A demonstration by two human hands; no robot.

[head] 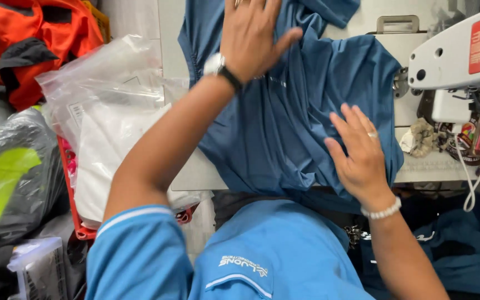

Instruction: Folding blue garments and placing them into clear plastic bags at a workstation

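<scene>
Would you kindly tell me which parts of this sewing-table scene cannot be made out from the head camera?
- Left hand: fingertips cut off by the top edge.
- Blue garment: its kind is unclear; bunched folds, both hands and the table edge hide parts.
- Sewing machine: cut off by the right edge; needle area not visible.
- Right hand: palm faces down, so any grip on the cloth is hidden.

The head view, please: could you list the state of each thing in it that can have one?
Blue garment: spread on the table, creased, near edge hanging over.
Left hand: open, flat on the garment.
Right hand: open, fingers spread, pressing the garment.
Clear plastic bags: crumpled, piled in a red crate.
Orange clothing: heaped.
Sewing machine: arm above the table, needle hidden.
</scene>
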